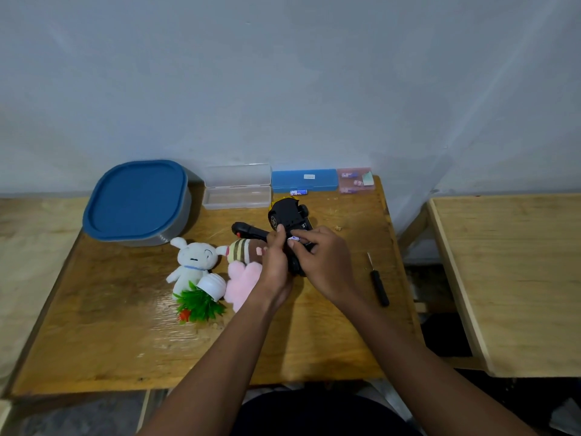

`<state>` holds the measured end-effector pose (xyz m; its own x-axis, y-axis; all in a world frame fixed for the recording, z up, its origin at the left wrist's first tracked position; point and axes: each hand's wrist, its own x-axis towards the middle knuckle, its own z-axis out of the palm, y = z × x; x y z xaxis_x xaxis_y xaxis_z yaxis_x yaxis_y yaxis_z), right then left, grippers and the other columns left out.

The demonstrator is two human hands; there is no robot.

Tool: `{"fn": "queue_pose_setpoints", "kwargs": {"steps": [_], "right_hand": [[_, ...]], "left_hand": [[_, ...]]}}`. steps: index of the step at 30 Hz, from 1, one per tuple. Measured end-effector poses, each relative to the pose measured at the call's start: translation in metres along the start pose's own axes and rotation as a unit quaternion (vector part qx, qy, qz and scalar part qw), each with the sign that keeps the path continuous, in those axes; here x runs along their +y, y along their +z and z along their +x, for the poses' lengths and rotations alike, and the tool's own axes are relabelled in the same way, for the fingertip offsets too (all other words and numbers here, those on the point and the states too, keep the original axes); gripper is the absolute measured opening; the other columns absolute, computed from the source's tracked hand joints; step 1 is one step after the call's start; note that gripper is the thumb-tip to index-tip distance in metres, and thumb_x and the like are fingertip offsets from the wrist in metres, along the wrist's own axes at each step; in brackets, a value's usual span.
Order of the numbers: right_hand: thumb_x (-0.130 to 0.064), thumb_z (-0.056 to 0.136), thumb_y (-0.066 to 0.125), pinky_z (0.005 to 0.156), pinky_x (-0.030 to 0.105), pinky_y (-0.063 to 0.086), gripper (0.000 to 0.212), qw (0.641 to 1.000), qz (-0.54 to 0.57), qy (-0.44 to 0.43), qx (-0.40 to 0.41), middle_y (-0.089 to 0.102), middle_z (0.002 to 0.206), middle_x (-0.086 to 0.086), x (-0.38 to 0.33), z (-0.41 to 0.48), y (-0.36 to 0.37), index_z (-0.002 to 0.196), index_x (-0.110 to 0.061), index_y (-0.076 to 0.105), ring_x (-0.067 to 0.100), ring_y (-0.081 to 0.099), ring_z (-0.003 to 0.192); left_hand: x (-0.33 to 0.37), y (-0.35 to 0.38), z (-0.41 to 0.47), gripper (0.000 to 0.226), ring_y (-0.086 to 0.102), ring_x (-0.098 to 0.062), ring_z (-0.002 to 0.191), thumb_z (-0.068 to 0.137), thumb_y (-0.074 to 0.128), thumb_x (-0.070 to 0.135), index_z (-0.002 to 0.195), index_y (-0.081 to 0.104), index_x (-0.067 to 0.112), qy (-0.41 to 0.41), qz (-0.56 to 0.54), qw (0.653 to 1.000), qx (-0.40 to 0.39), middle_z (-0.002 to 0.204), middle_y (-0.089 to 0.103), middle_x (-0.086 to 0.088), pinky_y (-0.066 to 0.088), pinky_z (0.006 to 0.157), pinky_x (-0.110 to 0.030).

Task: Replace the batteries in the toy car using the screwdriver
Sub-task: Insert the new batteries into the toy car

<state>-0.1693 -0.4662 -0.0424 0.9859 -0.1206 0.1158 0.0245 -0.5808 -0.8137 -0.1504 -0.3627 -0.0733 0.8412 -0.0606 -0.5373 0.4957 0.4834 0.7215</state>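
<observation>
Facing upward with its black underside, the toy car (287, 217) is gripped at its near end by the left hand (275, 262). A small battery (294, 238) is pinched against its belly by the right hand (327, 262) — both hands close together. The screwdriver (379, 283) is laid on the wooden table (125, 341) to the right, well apart. A spare battery (298, 192) is seen beside the blue case (303, 180).

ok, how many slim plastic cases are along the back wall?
3, in a row at the back edge of the table: a clear case, open, on the left; a blue case in the middle; a pink case on the right. None looks hidden.
</observation>
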Motion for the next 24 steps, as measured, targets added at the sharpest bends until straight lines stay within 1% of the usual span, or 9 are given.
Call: {"fn": "queue_pose_setpoints", "kwargs": {"steps": [3, 7, 10, 12, 14, 15, 18, 19, 24], "right_hand": [[-0.033, 0.088, 0.071, 0.066, 0.026, 0.053, 0.025, 1.0, 0.011, 0.02, 0.003, 0.064, 0.093, -0.007, -0.001, 0.003, -0.001, 0.113, -0.029, 0.075, 0.006, 0.061, 0.08], [-0.032, 0.086, 0.073, 0.067, 0.026, 0.051, 0.023, 0.999, 0.028, 0.044, 0.002, 0.059, 0.091, -0.009, 0.0, 0.009, -0.002, 0.109, -0.031, 0.076, 0.005, 0.059, 0.082], [-0.03, 0.085, 0.074, 0.068, 0.02, 0.047, 0.022, 0.998, 0.032, 0.048, 0.001, 0.056, 0.093, -0.007, 0.001, 0.015, -0.001, 0.108, -0.031, 0.076, 0.003, 0.056, 0.083], [-0.031, 0.083, 0.076, 0.072, 0.018, 0.047, 0.024, 0.998, 0.038, 0.058, -0.006, 0.053, 0.097, -0.006, 0.005, 0.02, 0.0, 0.107, -0.032, 0.076, 0.002, 0.055, 0.086], [-0.035, 0.078, 0.079, 0.078, 0.021, 0.051, 0.029, 0.996, 0.049, 0.077, -0.01, 0.052, 0.103, -0.003, 0.009, 0.025, 0.0, 0.106, -0.033, 0.073, 0.002, 0.055, 0.091], [-0.036, 0.076, 0.081, 0.078, 0.022, 0.052, 0.033, 0.994, 0.056, 0.091, -0.01, 0.051, 0.107, -0.001, 0.01, 0.028, -0.001, 0.106, -0.03, 0.069, 0.002, 0.053, 0.093], [-0.029, 0.072, 0.086, 0.065, 0.005, 0.037, 0.052, 0.988, 0.057, 0.142, -0.026, 0.042, 0.113, 0.006, 0.011, 0.036, -0.006, 0.104, -0.018, 0.047, 0.006, 0.043, 0.092], [-0.026, 0.071, 0.087, 0.061, 0.004, 0.036, 0.056, 0.986, 0.053, 0.153, -0.037, 0.04, 0.114, 0.007, 0.012, 0.039, -0.008, 0.104, -0.015, 0.042, 0.006, 0.041, 0.09], [-0.023, 0.076, 0.085, 0.058, 0.012, 0.034, 0.066, 0.966, 0.082, 0.215, -0.122, 0.032, 0.114, 0.004, 0.021, 0.057, -0.012, 0.115, -0.009, 0.034, 0.003, 0.039, 0.085]], "left_hand": [[-0.001, 0.0, 0.003, 0.075, 0.062, -0.028, 0.125, 0.084, 0.06, 0.062, 0.141, 0.051, 0.013, 0.018, 0.013, 1.0, -0.005, 0.135, 0.064, -0.016, 0.045, 0.11, -0.052], [-0.005, 0.003, 0.007, 0.064, 0.063, -0.025, 0.124, 0.087, 0.055, 0.058, 0.134, 0.056, 0.015, 0.044, 0.037, 0.998, 0.014, 0.132, 0.065, -0.016, 0.046, 0.11, -0.052], [-0.005, 0.005, 0.011, 0.058, 0.062, -0.025, 0.125, 0.089, 0.053, 0.057, 0.132, 0.057, 0.018, 0.055, 0.051, 0.997, 0.016, 0.131, 0.065, -0.014, 0.044, 0.111, -0.053], [-0.004, 0.006, 0.013, 0.058, 0.062, -0.026, 0.124, 0.09, 0.053, 0.057, 0.133, 0.056, 0.018, 0.059, 0.05, 0.997, 0.013, 0.131, 0.065, -0.015, 0.045, 0.11, -0.054], [-0.004, 0.008, 0.015, 0.058, 0.063, -0.028, 0.123, 0.089, 0.054, 0.057, 0.132, 0.056, 0.019, 0.061, 0.048, 0.997, 0.016, 0.13, 0.065, -0.015, 0.046, 0.109, -0.055], [-0.004, 0.008, 0.016, 0.056, 0.063, -0.029, 0.122, 0.089, 0.054, 0.057, 0.131, 0.057, 0.019, 0.061, 0.046, 0.997, 0.02, 0.129, 0.066, -0.016, 0.046, 0.108, -0.056], [-0.005, 0.011, 0.017, 0.051, 0.065, -0.032, 0.119, 0.09, 0.052, 0.055, 0.128, 0.056, 0.021, 0.055, 0.046, 0.997, 0.037, 0.125, 0.066, -0.017, 0.049, 0.104, -0.059], [-0.005, 0.011, 0.018, 0.051, 0.065, -0.032, 0.118, 0.09, 0.051, 0.056, 0.128, 0.056, 0.021, 0.054, 0.047, 0.997, 0.04, 0.125, 0.066, -0.017, 0.049, 0.104, -0.059], [-0.002, 0.014, 0.021, 0.05, 0.065, -0.03, 0.119, 0.091, 0.047, 0.06, 0.132, 0.055, 0.032, 0.049, 0.079, 0.995, 0.037, 0.129, 0.066, -0.013, 0.051, 0.102, -0.058]]}}
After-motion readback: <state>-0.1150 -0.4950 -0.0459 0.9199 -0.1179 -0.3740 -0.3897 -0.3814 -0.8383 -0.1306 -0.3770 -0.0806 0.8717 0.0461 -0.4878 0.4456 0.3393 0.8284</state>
